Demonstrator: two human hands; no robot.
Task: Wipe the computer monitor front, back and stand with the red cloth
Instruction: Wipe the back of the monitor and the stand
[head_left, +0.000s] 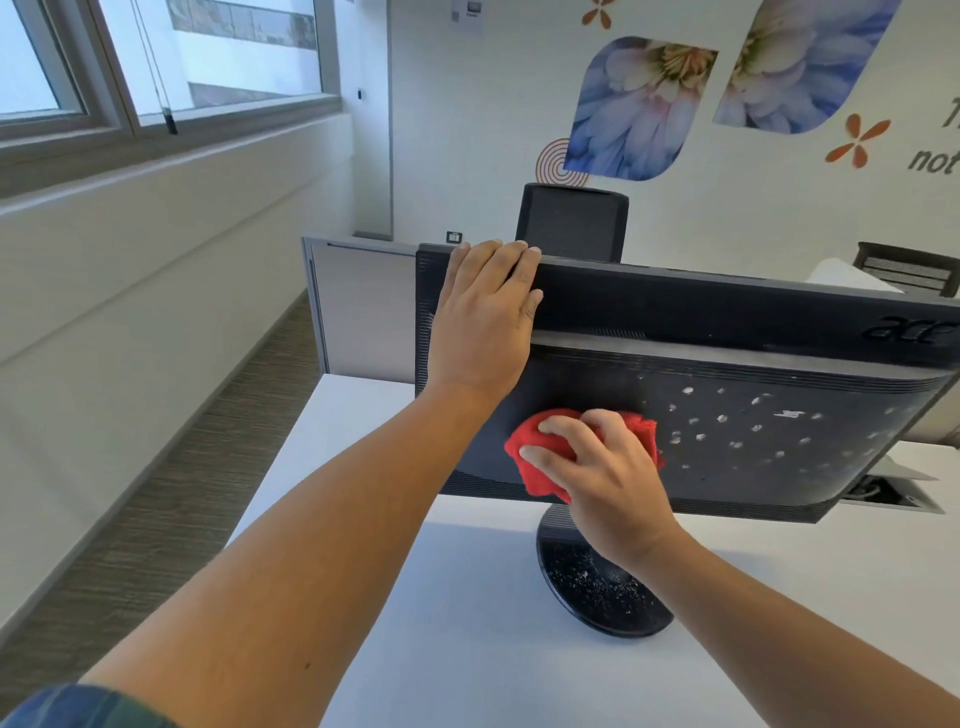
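A black computer monitor (727, 332) stands on a white desk with its back panel facing me; white specks dot the right part of that panel. My left hand (483, 317) lies flat on the back near the top left, fingers reaching over the top edge. My right hand (597, 462) grips a bunched red cloth (540, 452) and presses it against the lower left of the back panel. Below, the round black stand base (597, 592) is sprinkled with white specks. The screen side is hidden from me.
The white desk (467, 623) runs under the monitor, with an open cable hatch (893, 496) at the right. A grey partition (358, 306) and a black mesh chair back (571, 221) stand behind. Carpeted floor and a window wall lie to the left.
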